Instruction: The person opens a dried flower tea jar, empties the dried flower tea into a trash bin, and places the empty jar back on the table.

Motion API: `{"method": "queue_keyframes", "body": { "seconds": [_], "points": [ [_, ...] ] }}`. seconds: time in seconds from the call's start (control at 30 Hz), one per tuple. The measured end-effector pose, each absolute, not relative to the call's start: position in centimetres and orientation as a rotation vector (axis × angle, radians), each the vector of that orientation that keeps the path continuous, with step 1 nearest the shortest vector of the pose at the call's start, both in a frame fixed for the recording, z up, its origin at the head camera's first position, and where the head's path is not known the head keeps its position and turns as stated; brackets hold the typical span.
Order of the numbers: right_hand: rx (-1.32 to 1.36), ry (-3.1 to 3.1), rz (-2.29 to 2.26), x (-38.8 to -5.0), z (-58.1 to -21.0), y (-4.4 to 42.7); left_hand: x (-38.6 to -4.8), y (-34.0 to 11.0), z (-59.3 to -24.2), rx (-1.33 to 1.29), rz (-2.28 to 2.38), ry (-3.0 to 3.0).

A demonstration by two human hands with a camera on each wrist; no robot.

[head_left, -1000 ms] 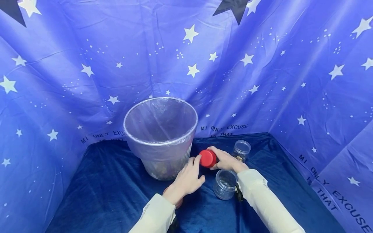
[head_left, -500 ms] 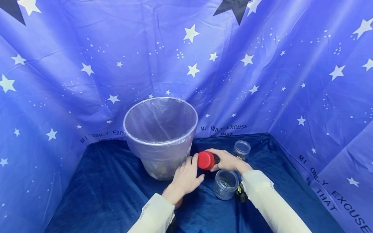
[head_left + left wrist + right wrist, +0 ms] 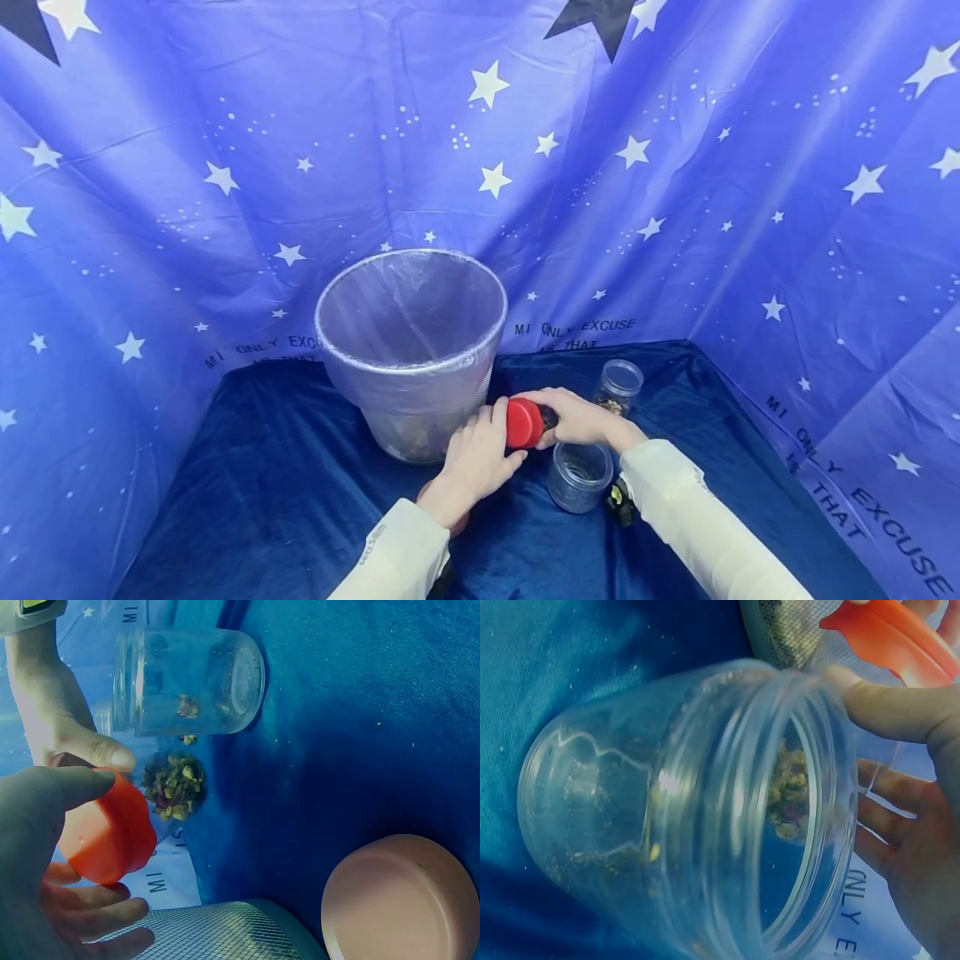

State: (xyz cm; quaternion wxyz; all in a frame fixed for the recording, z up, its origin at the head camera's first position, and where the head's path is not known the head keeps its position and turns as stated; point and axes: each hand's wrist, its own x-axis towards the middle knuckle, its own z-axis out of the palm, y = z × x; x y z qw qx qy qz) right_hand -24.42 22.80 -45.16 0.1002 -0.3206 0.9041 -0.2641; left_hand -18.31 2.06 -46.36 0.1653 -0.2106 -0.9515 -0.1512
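Observation:
My right hand (image 3: 572,417) holds a clear jar of dried flowers (image 3: 176,784), tilted sideways, by its body. The jar's scalloped red lid (image 3: 525,423) faces left, toward my left hand (image 3: 480,454). In the left wrist view, the left thumb lies along one side of the lid and the fingers curl at the other side. Just below my right hand stands an open clear jar (image 3: 580,487), with small bits inside. Another clear jar (image 3: 621,379) holding dried flowers stands behind the right hand, partly hidden by it.
A lined mesh bin (image 3: 420,392) with some contents stands left of the hands. Under the left wrist is a round pinkish container (image 3: 405,900). Dark blue cloth (image 3: 255,483) covers the table, and a starry curtain (image 3: 405,150) hangs behind.
The red-lidded jar has shifted slightly left and down, its lid turning further left into the left fingers. My right hand has moved along with it. The left hand stays nearly still.

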Motion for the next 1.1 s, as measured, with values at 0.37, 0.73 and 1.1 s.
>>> {"method": "queue_keyframes", "body": {
  "seconds": [0.37,0.73,1.1],
  "points": [
    [-0.911,2.715,-0.769,-24.1,-44.7,21.9,-18.5,1.5,-46.2,-0.567,-0.460,-2.714],
    [-0.899,2.781,-0.712,-23.9,-44.8,21.6,-18.4,1.1,-45.1,-0.581,-0.602,-2.698],
    [-0.997,2.895,-0.553,-23.0,-44.5,21.2,-17.4,0.1,-43.7,-0.617,-0.736,-2.702]
  ]
}}
